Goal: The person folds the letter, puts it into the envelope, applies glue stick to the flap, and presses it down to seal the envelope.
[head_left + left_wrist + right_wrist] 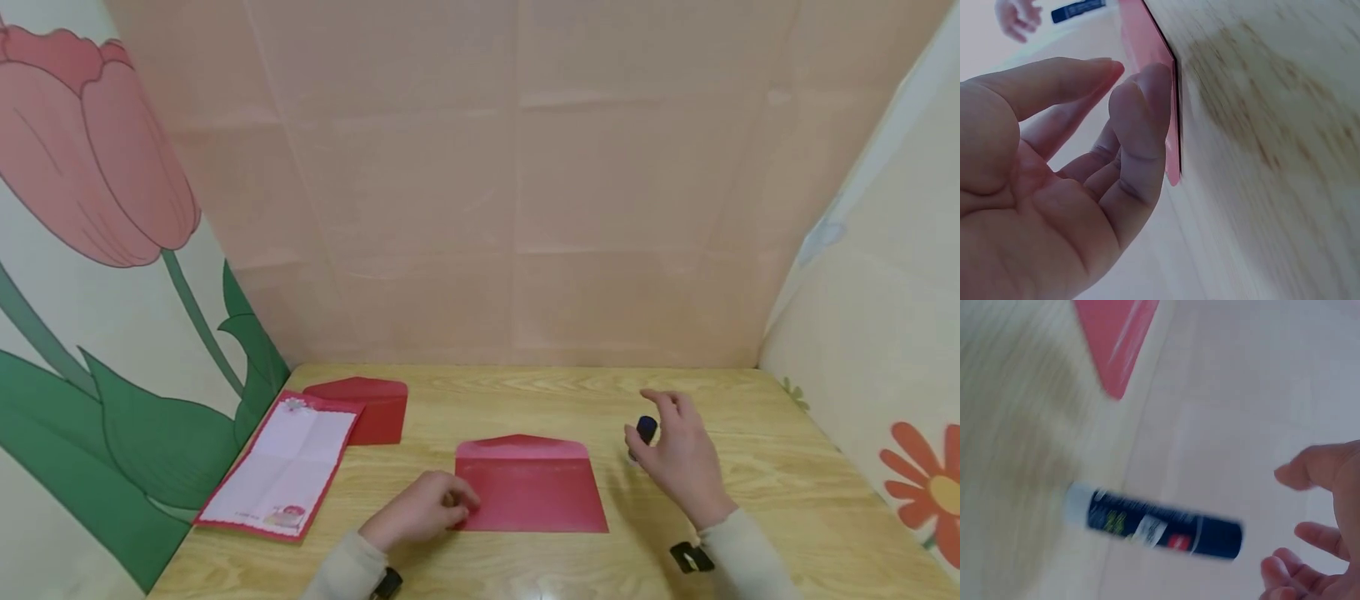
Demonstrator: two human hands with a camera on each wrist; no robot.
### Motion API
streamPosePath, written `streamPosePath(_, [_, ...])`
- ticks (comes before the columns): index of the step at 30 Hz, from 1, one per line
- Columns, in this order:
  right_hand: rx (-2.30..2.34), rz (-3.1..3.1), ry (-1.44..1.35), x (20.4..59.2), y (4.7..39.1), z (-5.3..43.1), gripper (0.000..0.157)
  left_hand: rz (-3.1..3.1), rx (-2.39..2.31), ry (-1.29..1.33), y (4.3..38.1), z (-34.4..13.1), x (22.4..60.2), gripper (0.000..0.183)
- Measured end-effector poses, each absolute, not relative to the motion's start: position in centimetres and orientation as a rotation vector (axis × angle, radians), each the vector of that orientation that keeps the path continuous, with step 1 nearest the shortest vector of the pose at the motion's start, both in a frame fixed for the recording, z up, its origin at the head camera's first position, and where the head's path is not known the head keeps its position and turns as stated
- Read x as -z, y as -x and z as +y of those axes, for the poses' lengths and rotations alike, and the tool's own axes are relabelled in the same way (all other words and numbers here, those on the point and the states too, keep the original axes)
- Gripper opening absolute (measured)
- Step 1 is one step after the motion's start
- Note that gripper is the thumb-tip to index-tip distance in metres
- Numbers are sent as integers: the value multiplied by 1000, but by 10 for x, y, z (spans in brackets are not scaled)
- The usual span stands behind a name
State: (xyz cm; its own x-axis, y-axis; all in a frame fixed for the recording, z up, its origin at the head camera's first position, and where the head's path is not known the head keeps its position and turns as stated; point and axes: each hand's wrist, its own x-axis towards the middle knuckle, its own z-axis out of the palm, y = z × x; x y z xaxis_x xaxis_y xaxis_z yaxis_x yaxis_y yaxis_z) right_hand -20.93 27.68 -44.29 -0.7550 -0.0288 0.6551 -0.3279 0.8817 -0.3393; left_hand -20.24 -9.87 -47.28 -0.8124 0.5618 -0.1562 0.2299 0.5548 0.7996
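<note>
A red envelope with its pointed flap opened away from me lies on the wooden table. At its left edge, my left hand has bent fingers at the lower corner. The left wrist view shows the fingertips against the envelope and the thumb apart from them. To the right of the envelope, a dark blue glue stick with a white base stands upright. My right hand is beside it, with thumb and fingers spread around empty space; the right wrist view shows a gap between the hand and the glue stick.
At the left of the table lies a white letter sheet with a red border, overlapping a second red envelope. A pinkish backdrop rises behind, with flower-printed panels at both sides.
</note>
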Motion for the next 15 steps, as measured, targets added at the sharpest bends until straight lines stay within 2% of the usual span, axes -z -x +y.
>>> streamPosePath(4, [-768, -2556, -150, 449, 208, 291, 72, 2418, -1139, -655, 201, -101, 472, 14])
streamPosePath(7, [-916, -2713, -70, 454, 209, 298, 78, 2429, -1135, -667, 200, -103, 471, 13])
streamPosePath(11, [-979, -2814, -26, 460, 212, 303, 76, 2431, -1148, -674, 199, -104, 471, 12])
streamPosePath(15, [-957, -2863, -21, 469, 218, 307, 65, 2427, -1159, -667, 199, -105, 471, 12])
